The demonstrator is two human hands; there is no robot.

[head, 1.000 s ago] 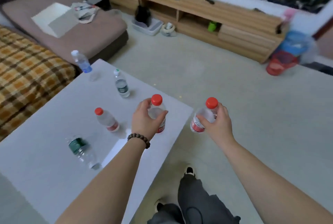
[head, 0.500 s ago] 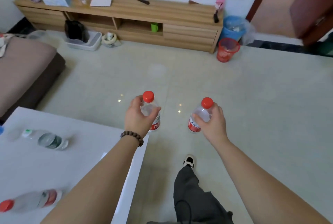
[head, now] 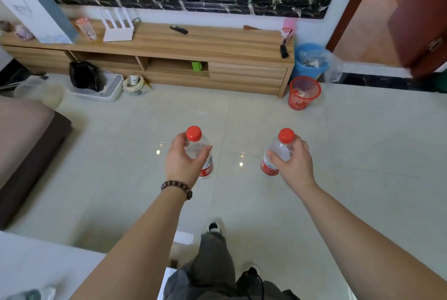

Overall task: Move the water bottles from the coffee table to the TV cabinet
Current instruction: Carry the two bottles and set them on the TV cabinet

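My left hand (head: pixel 182 164) grips a clear water bottle (head: pixel 199 152) with a red cap and red label, held upright over the tiled floor. My right hand (head: pixel 294 163) holds a second red-capped bottle (head: pixel 278 152), tilted slightly. The wooden TV cabinet (head: pixel 193 46) stretches along the far wall ahead. The white coffee table (head: pixel 36 263) shows only at the bottom left corner, with one lying bottle (head: pixel 31 295) just visible at its edge.
On the cabinet top stand a white box (head: pixel 36 12), a white router (head: pixel 118 26) and a remote (head: pixel 179 29). A red basket (head: pixel 303 93) and blue bin (head: pixel 310 61) stand at its right end. A litter tray (head: pixel 96 87) sits left; sofa (head: pixel 26 145) far left.
I have turned away from the coffee table toward the TV cabinet and stepped closer. Both bottles stay in my hands; the table has slid out to the bottom left.
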